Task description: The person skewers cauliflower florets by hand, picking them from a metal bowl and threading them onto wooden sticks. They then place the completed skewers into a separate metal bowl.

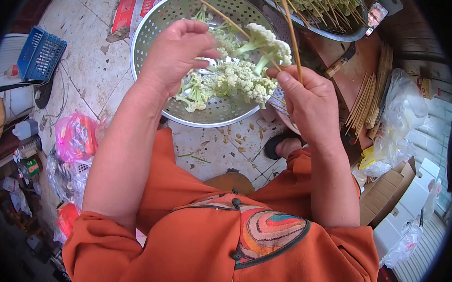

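My right hand (310, 97) pinches a bamboo skewer (220, 14) with cauliflower florets (264, 43) threaded near the grip. A second thin stick (292, 34) rises from the same hand toward the top edge. My left hand (182, 52) is over the left side of a perforated metal colander (141, 50), its fingers apart and slightly curled, with nothing visible in them. Loose cauliflower pieces (229, 80) lie in the colander below both hands.
A metal basin (324, 31) of skewered cauliflower stands at the upper right, with a phone (377, 17) at its edge. A knife (341, 61) and a bundle of bamboo skewers (362, 104) lie to the right. Scraps litter the tiled floor (210, 150); a blue basket (41, 55) is left.
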The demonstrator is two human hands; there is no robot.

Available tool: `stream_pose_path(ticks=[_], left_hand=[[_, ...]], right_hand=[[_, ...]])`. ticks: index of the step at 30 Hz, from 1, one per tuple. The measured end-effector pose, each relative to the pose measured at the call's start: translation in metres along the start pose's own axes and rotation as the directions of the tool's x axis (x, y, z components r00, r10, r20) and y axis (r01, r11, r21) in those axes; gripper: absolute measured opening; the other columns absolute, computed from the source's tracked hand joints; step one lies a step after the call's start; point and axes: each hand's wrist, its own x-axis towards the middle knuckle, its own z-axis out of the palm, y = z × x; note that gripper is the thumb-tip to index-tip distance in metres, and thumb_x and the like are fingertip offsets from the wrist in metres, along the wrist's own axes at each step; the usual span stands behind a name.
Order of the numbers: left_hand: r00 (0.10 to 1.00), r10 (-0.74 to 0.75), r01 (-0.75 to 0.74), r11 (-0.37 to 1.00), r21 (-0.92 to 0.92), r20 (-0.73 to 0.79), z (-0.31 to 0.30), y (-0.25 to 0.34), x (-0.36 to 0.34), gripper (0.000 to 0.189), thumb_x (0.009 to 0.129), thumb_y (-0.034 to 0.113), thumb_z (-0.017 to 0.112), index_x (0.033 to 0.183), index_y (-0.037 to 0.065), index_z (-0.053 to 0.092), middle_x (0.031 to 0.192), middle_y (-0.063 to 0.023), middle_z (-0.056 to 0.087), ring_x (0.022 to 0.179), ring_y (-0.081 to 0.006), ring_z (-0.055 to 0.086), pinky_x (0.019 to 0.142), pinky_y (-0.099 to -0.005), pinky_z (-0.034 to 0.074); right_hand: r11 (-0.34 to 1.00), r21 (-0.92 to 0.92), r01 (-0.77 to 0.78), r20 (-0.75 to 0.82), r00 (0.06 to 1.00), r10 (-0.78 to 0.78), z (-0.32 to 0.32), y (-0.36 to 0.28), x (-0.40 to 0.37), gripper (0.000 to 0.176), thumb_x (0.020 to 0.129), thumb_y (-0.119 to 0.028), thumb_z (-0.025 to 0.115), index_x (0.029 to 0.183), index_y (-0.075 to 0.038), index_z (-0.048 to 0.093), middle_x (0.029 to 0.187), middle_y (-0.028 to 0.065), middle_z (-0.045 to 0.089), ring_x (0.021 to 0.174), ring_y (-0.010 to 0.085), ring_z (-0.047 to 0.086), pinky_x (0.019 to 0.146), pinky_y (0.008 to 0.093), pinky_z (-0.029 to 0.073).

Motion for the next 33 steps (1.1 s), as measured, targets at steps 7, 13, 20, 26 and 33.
stream_pose_path(ticks=[7,13,20,26,33], left_hand=[[0.957,-0.244,-0.134,0.116,0.984,0.16,0.002,-0.047,0.011,0.023,0.07,-0.001,0.06,0.086,0.013,0.07,0.087,-0.0101,0.067,0.085,-0.0242,0.065,0.074,-0.0338,0.051],[0.878,-0.406,-0.315,-0.093,0.945,0.253,0.007,-0.061,0.007,0.036,0.066,-0.006,0.06,0.09,0.018,0.071,0.091,-0.0099,0.066,0.089,-0.0272,0.064,0.078,-0.0377,0.051],[0.844,-0.422,-0.373,-0.019,0.928,0.331,0.003,-0.05,0.005,0.028,0.068,-0.003,0.06,0.086,0.016,0.07,0.097,-0.0125,0.062,0.095,-0.0285,0.06,0.08,-0.0383,0.049],[0.889,-0.242,-0.352,0.185,0.917,0.39,-0.019,-0.04,0.009,0.014,0.074,0.005,0.063,0.086,0.012,0.068,0.104,-0.0142,0.057,0.1,-0.0294,0.055,0.088,-0.035,0.044],[0.995,-0.087,0.092,0.988,0.125,-0.042,-0.04,-0.005,0.015,0.022,0.089,0.014,0.057,0.105,0.0,0.057,0.091,-0.0073,0.064,0.079,-0.017,0.063,0.075,-0.0321,0.053]], right_hand=[[0.988,-0.089,0.124,0.037,0.992,-0.121,0.01,0.003,-0.006,0.018,0.089,-0.013,0.056,0.093,0.0,0.068,0.057,-0.0052,0.048,0.053,0.003,0.041,0.047,0.0229,0.035],[0.984,-0.135,0.116,0.046,0.993,-0.111,0.009,0.0,-0.008,0.018,0.089,-0.013,0.056,0.092,0.001,0.067,0.058,-0.0019,0.051,0.056,0.004,0.044,0.05,0.0238,0.037],[0.975,-0.143,0.168,0.066,0.985,-0.16,0.01,0.003,-0.009,0.018,0.088,-0.013,0.056,0.092,0.001,0.067,0.059,0.0022,0.054,0.057,0.0066,0.046,0.052,0.0262,0.04],[0.979,-0.133,0.151,0.088,0.986,-0.141,0.012,0.001,-0.01,0.018,0.089,-0.014,0.056,0.092,0.0,0.067,0.058,0.0014,0.052,0.056,0.0059,0.045,0.051,0.0255,0.038],[0.995,-0.037,0.095,0.128,0.988,-0.089,0.013,0.005,-0.01,0.017,0.09,-0.014,0.057,0.095,-0.001,0.067,0.058,-0.0041,0.049,0.054,0.0037,0.042,0.048,0.0231,0.035]])
